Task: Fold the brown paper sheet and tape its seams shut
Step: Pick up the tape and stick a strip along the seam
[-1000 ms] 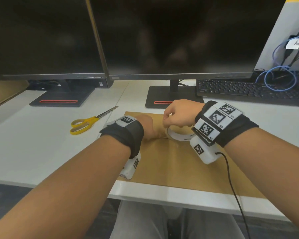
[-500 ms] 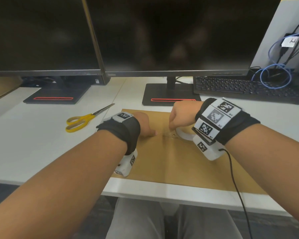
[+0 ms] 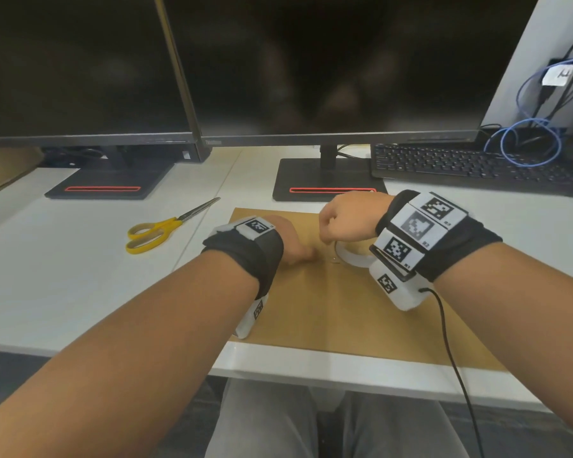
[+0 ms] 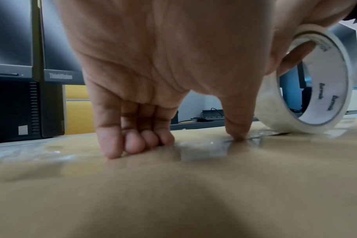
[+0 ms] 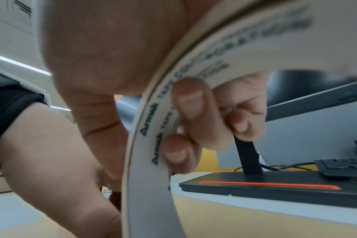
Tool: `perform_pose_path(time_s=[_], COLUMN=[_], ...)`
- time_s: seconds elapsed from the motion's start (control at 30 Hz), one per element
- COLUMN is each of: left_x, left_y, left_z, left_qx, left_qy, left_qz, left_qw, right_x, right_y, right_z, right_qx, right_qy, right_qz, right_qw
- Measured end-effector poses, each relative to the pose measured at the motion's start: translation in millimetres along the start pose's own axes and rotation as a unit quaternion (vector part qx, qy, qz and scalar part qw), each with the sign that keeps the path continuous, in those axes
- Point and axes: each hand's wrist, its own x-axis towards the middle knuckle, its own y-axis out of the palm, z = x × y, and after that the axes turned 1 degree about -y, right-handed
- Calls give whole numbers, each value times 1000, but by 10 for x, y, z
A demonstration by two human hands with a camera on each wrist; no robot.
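Observation:
The brown paper sheet (image 3: 344,309) lies flat on the white desk in front of me. My left hand (image 3: 298,249) rests on it with fingertips down. In the left wrist view its thumb (image 4: 236,128) presses a clear tape strip (image 4: 204,149) onto the paper. The strip runs right to the tape roll (image 4: 326,96). My right hand (image 3: 331,233) grips that roll (image 3: 351,257), which stands on edge touching the paper. In the right wrist view, fingers (image 5: 194,120) curl inside the roll's white core (image 5: 149,161).
Yellow-handled scissors (image 3: 166,231) lie on the desk left of the paper. Two monitor stands (image 3: 328,180) (image 3: 103,186) sit behind it, with a black keyboard (image 3: 470,166) at the back right. A black cable (image 3: 450,342) hangs from my right wrist across the paper.
My right hand has drawn the roll a little to the right and down onto the paper. The left hand has stayed pressed in place.

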Motion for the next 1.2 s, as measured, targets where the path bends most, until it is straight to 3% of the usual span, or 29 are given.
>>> perform_pose_path(time_s=[0.17, 0.5, 0.67, 1.2], left_x=[-27, -43, -18, -19], left_y=[1, 2, 18, 46], left_z=[-40, -53, -53, -99], left_qx=[12, 14, 23, 11], left_qy=[1, 10, 4, -9], left_qz=[3, 10, 9, 27], left_qw=[1000, 1000, 1000, 1000], right_x=[-34, 34, -12, -26], right_y=[-7, 40, 3, 1], right_z=[-33, 13, 55, 62], right_qx=[12, 24, -39, -44], right_qy=[-18, 1, 43, 40], right_qz=[-26, -6, 29, 40], right_qw=[999, 1000, 998, 997])
